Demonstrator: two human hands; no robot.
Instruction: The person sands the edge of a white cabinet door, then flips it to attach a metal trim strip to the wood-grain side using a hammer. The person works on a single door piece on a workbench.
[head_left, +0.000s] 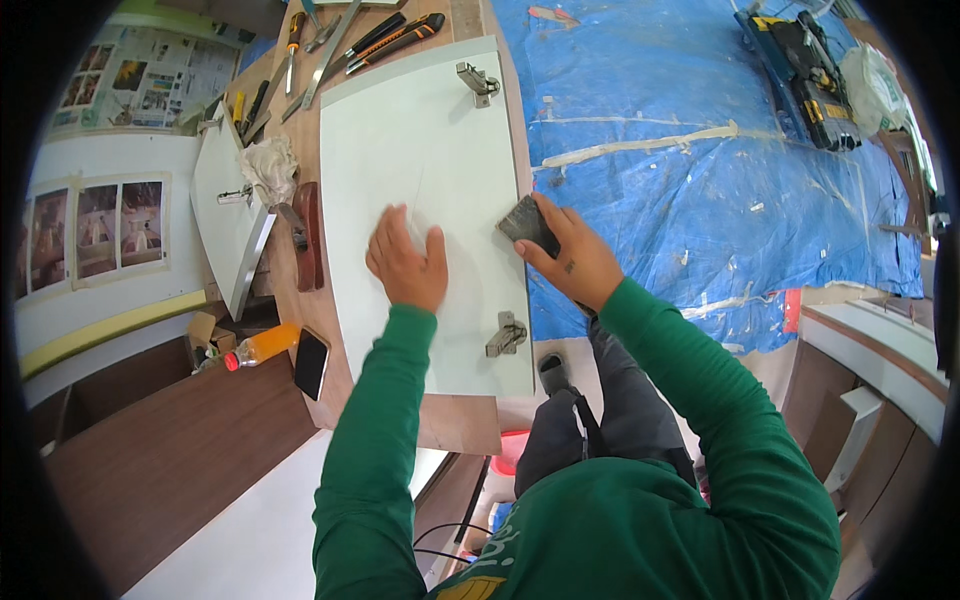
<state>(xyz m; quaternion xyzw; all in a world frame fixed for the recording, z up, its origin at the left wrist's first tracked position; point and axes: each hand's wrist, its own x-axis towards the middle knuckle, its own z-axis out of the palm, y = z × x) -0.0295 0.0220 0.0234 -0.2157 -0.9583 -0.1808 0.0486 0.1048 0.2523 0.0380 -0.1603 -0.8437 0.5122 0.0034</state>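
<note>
A white cabinet door (430, 140) lies flat on a wooden workbench. Two metal hinges are fixed along its right side, an upper hinge (478, 85) and a lower hinge (507, 335). My left hand (408, 260) is over the middle of the door with its fingers apart, holding nothing. At the door's right edge, my right hand (580, 250) grips a dark grey block (530, 227) that looks like a sanding block. The block's near end is partly covered by my fingers and thumb.
A wooden hand plane (309, 240) stands left of the door, beside a crumpled plastic bag (270, 170). Utility knives (400, 40) and a screwdriver (293, 45) lie at the far end. An orange drink bottle (262, 346) and a phone (311, 363) are near left. Blue tarpaulin (650, 200) spreads right.
</note>
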